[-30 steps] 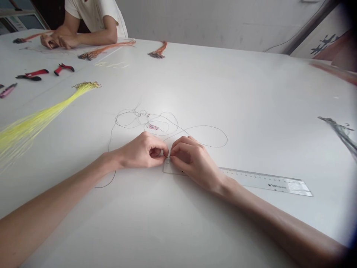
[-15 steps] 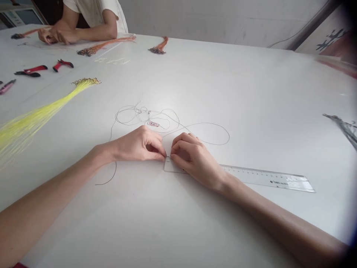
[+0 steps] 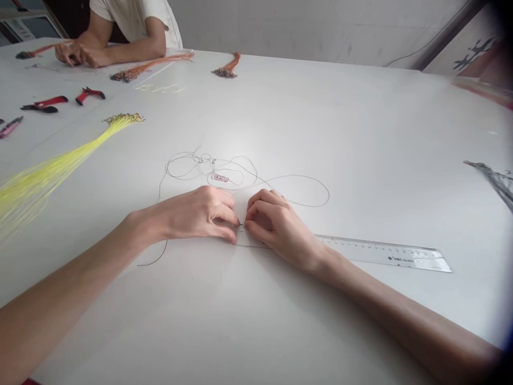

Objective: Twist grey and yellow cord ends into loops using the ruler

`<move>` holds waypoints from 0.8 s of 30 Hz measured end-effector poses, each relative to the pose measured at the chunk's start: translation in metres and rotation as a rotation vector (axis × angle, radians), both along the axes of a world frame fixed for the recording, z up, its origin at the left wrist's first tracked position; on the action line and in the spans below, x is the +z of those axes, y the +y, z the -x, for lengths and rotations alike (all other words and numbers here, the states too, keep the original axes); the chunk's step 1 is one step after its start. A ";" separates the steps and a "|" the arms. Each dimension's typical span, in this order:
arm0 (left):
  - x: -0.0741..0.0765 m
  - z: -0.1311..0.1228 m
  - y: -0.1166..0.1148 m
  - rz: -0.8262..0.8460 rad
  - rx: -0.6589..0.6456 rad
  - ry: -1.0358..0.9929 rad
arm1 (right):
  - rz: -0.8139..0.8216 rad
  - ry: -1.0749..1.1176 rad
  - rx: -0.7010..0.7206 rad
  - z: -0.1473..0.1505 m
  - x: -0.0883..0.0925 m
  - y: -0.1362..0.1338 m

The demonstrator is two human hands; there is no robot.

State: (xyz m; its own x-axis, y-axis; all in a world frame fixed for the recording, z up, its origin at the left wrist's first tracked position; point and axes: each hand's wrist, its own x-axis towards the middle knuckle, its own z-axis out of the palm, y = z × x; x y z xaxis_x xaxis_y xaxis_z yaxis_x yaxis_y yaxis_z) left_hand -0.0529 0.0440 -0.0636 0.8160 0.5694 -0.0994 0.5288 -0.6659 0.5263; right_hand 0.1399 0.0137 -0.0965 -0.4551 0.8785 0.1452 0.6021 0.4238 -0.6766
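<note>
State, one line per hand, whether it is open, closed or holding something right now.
Left hand: closed at the end of the clear ruler; holding what, cannot tell.
Right hand: closed at the same end; holding what, cannot tell.

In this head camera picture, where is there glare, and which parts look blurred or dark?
Head view: soft glare lies on the white table at the centre; the yellow cords blur toward the left edge; the right corners fall dark.

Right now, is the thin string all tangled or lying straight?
Tangled: the string curls into messy, crossing loops on the table.
</note>
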 end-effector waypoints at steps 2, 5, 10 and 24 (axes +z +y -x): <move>0.000 0.000 -0.001 -0.012 -0.019 0.014 | -0.001 -0.005 0.003 0.000 0.000 0.000; 0.000 -0.001 -0.001 -0.047 -0.060 0.023 | 0.003 -0.017 0.002 0.001 0.001 0.000; 0.001 -0.001 0.000 -0.086 -0.078 0.026 | 0.020 -0.005 0.000 0.001 0.002 0.000; 0.003 -0.002 -0.003 -0.095 -0.099 0.008 | -0.001 0.023 0.036 -0.002 0.001 0.001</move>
